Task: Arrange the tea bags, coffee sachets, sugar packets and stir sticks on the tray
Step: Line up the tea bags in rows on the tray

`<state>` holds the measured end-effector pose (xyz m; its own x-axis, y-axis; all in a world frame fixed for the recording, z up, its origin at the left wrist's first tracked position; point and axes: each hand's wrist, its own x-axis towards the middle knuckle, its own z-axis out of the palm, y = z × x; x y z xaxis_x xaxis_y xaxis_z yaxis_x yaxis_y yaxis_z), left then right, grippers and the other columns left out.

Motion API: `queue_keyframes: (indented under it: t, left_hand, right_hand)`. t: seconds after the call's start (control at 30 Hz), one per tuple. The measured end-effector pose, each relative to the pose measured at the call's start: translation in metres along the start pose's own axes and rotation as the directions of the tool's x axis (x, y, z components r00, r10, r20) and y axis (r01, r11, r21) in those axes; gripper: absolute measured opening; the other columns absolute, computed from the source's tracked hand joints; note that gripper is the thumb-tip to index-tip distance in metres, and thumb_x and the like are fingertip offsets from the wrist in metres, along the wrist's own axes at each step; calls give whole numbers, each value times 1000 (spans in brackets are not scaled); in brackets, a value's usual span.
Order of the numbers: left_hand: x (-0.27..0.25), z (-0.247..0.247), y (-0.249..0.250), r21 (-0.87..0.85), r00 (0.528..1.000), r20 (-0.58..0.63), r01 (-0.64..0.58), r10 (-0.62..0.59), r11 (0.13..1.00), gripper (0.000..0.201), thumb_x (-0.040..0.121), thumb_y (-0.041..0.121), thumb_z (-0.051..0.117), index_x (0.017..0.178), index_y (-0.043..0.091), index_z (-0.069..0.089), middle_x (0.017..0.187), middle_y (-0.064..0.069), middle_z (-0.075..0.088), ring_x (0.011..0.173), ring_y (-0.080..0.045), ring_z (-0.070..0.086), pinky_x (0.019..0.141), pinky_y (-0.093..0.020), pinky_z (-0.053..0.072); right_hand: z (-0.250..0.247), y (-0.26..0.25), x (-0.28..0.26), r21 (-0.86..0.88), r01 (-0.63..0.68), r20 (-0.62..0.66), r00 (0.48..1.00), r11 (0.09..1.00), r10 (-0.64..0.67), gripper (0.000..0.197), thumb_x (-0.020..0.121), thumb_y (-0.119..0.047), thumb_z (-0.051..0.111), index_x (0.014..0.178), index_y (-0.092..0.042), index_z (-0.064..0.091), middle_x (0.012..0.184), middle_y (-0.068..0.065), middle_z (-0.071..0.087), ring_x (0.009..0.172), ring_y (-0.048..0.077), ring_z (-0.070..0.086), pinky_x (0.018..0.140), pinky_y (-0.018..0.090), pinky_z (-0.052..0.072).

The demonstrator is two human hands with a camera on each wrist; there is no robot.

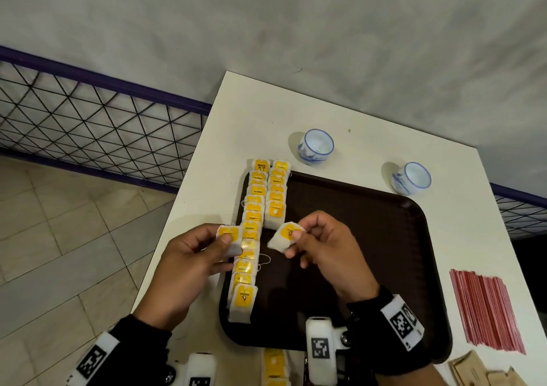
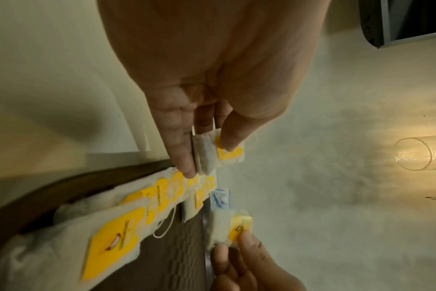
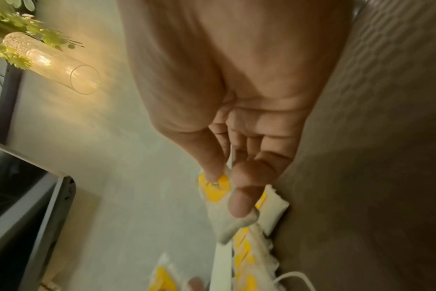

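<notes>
A dark brown tray (image 1: 370, 237) lies on the white table (image 1: 325, 113). Along its left side run two rows of white tea bags with yellow tags: a long row (image 1: 250, 237) and a shorter row (image 1: 276, 193) beside it. My left hand (image 1: 219, 245) pinches a small stack of tea bags (image 1: 229, 237) over the tray's left edge, the stack (image 2: 219, 152) held between thumb and fingers. My right hand (image 1: 296, 242) pinches one tea bag (image 1: 284, 236) just above the tray, below the shorter row; thumb and forefinger grip that tea bag (image 3: 215, 189).
Two blue-and-white cups (image 1: 316, 146) (image 1: 411, 178) stand behind the tray. A bundle of red stir sticks (image 1: 485, 308) lies right of it, with brown paper sachets (image 1: 479, 369) at the bottom right. More tea bags (image 1: 273, 366) sit by the near edge. A wire fence (image 1: 88, 119) stands left.
</notes>
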<state>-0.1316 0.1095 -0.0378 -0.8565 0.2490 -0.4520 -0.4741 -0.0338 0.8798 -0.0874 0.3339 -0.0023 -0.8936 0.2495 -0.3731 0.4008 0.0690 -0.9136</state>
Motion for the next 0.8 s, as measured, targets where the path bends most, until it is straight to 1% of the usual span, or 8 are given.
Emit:
queue_keyframes:
  t: [0.13, 0.23, 0.3, 0.4, 0.5, 0.57, 0.7, 0.8]
  left_hand:
    - [-3, -2, -2, 23, 1000, -19, 9, -8, 1000, 16, 97, 12, 61, 104, 16, 75, 99, -5, 79, 91, -25, 77, 76, -41, 63]
    - [-4, -1, -4, 29, 1000, -26, 15, -14, 999, 16, 97, 13, 62, 105, 17, 75, 100, -4, 79, 90, -25, 78, 76, -42, 62]
    - [-5, -1, -4, 41, 1000, -27, 13, -12, 999, 17, 97, 13, 62, 106, 18, 76, 100, -3, 79, 90, -25, 77, 76, -44, 62]
    - [-6, -1, -4, 51, 999, -30, 15, -13, 999, 17, 97, 12, 62, 105, 18, 76, 98, -3, 80, 90, -23, 77, 76, -44, 62]
    - [-7, -1, -3, 52, 1000, -23, 15, -14, 999, 17, 98, 11, 61, 104, 17, 76, 97, -2, 80, 89, -22, 77, 73, -40, 61]
    - [-7, -2, -3, 63, 1000, -21, 13, -11, 998, 17, 98, 12, 61, 104, 18, 76, 97, -1, 80, 90, -21, 77, 73, -41, 61]
    - [-5, -4, -4, 62, 999, -23, 30, -28, 998, 19, 99, 11, 59, 107, 17, 75, 100, -2, 79, 92, -22, 77, 76, -42, 63]
    - [-5, -6, -5, 69, 999, -4, 39, -39, 997, 21, 100, 8, 56, 109, 16, 74, 101, -1, 79, 92, -21, 77, 72, -35, 63]
  right_hand:
    - [-8, 6, 13, -56, -57, -18, 998, 997, 56, 4, 97, -1, 59, 96, 1, 56, 83, 26, 71, 65, 24, 69, 50, 27, 49]
    - [-7, 11, 21, -137, -69, -5, 998, 988, 69, 6, 96, -4, 61, 98, 1, 57, 83, 26, 71, 64, 23, 70, 49, 27, 49]
    - [-5, 14, 27, -169, -73, 14, 997, 983, 76, 5, 96, -5, 62, 96, -2, 58, 80, 21, 72, 62, 21, 70, 48, 26, 48]
    - [2, 15, 37, -204, -72, 43, 996, 976, 82, 7, 95, -6, 64, 91, -8, 58, 69, 6, 71, 57, 18, 68, 45, 24, 46]
    - [8, 14, 46, -221, -73, 37, 996, 973, 84, 11, 94, -7, 66, 88, -10, 58, 63, 0, 69, 55, 17, 67, 43, 22, 45]
    - [12, 12, 51, -238, -75, 25, 996, 968, 83, 10, 93, -8, 67, 88, -9, 59, 66, 2, 69, 56, 18, 67, 43, 22, 44]
    - [14, 11, 59, -271, -77, -8, 997, 959, 78, 7, 92, -8, 69, 90, -5, 62, 75, 11, 69, 57, 19, 68, 43, 21, 45]
    - [14, 11, 63, -270, -81, -42, 997, 959, 72, 12, 91, -8, 69, 95, 1, 63, 75, 12, 68, 55, 17, 67, 43, 21, 46]
